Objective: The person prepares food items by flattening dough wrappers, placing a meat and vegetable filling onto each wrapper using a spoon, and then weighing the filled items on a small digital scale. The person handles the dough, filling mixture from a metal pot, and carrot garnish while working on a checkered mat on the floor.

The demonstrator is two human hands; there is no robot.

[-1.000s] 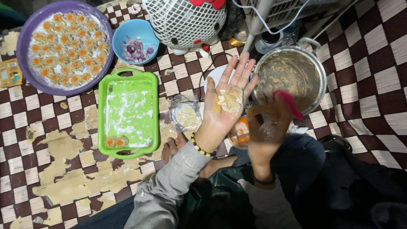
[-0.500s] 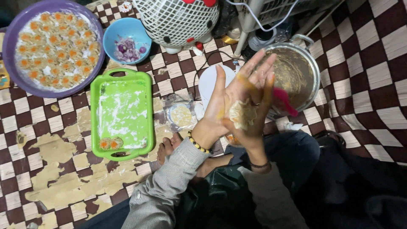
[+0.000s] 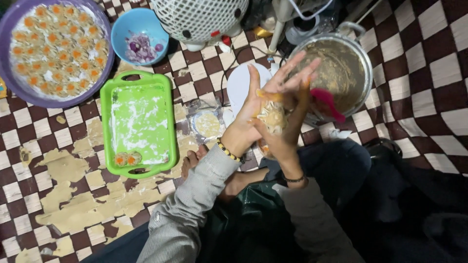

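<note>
My left hand (image 3: 249, 111), with a beaded bracelet at the wrist, is held upright with a filled dough wrapper (image 3: 272, 117) lying in its palm. My right hand (image 3: 291, 140), with a dark band at the wrist, presses against it from the right, its fingers folded over the wrapper. Both hands hover in front of a metal pot (image 3: 360, 90) of brown filling, where a pink spatula (image 3: 327, 102) leans on the near rim.
A green floured tray (image 3: 105, 127) holds two finished dumplings (image 3: 127, 158). A purple basin (image 3: 59, 103) has several more. A blue bowl (image 3: 122, 30), a white fan (image 3: 200, 19), a bag of wrappers (image 3: 207, 124), a white plate (image 3: 240, 83) and dough scraps (image 3: 63, 168) lie on the checkered cloth.
My right hand has come up from beside the pot and closed against my left palm over the filled wrapper. Both hands have shifted slightly right toward the pot.
</note>
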